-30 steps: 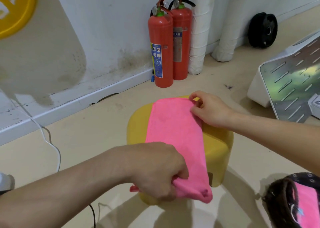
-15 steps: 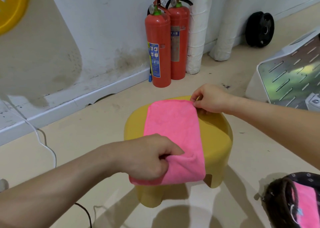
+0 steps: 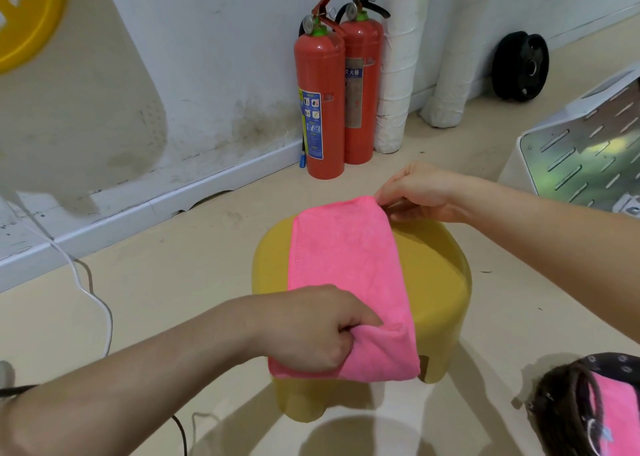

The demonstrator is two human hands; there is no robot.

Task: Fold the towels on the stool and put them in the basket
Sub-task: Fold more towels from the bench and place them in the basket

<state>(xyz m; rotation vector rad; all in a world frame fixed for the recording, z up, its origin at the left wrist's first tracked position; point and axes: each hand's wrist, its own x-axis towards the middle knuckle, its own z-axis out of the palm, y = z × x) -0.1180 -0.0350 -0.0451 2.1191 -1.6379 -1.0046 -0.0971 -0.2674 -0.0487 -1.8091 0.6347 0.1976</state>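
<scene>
Pink towel [image 3: 343,258] stretched lengthwise over a yellow stool [image 3: 436,282]

The towel lies across the stool's seat, its near end hanging over the front edge. A dark basket [image 3: 554,403] sits on the floor at lower right. The left hand [image 3: 311,327] curls its fingers round the near end; the right hand [image 3: 422,192] pinches the far corner with its fingers.

Left hand [image 3: 311,331] grips the towel [image 3: 346,265] (fingers curled); right hand [image 3: 422,192] pinches its corner.
</scene>
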